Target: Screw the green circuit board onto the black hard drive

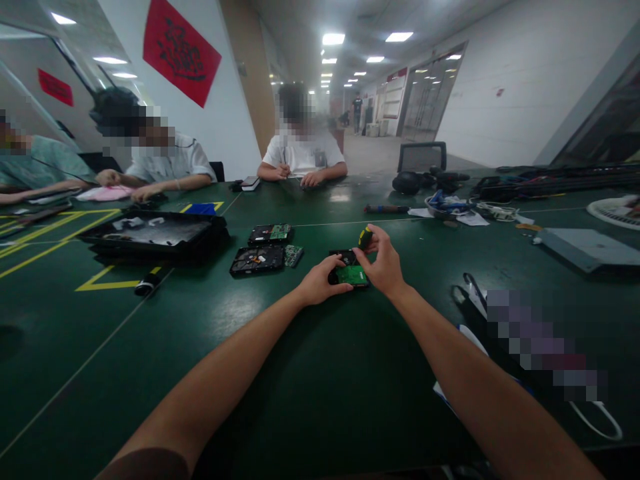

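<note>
A hard drive with a green circuit board facing up lies on the dark green table. My left hand grips it from the left, thumb along the near edge and fingers around the far side. In my right hand is a screwdriver with a yellow and black handle, held upright over the drive's right part. The screwdriver's tip is hidden by my fingers. To the left lie two more drives, a nearer one and a farther one, with a loose circuit board beside the nearer one.
Stacked black trays stand at left, near a small black cylinder. A grey metal box, a bowl of odds and ends and cables are at right. Several people sit across the table, including one in white.
</note>
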The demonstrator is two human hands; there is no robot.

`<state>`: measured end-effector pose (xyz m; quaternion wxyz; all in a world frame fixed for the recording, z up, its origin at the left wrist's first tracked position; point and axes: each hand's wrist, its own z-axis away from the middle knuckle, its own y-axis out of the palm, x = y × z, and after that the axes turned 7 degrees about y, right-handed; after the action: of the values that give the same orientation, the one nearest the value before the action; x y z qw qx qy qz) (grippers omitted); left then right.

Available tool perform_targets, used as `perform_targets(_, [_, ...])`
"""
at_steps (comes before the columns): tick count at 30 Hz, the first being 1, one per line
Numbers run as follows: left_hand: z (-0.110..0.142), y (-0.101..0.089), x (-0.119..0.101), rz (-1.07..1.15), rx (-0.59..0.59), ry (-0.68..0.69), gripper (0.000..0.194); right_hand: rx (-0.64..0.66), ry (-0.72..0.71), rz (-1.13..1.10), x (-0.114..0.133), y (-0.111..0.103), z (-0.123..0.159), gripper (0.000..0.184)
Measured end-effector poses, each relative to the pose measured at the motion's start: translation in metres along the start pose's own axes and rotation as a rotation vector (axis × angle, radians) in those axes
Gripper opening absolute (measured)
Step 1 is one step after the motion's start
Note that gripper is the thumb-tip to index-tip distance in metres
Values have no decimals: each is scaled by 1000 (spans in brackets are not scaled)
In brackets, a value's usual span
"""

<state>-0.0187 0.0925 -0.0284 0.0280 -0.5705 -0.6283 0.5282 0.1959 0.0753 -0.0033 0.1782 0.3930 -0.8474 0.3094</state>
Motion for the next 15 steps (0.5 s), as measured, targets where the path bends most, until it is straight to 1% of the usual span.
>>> perform_targets(7, [0,1,1,-12,2,-9,60,46,-15,-13,7,-1,0,63])
perform_targets(15, [0,2,3,-16,3,-3,62,6,-25,41,7,-3,-1,61])
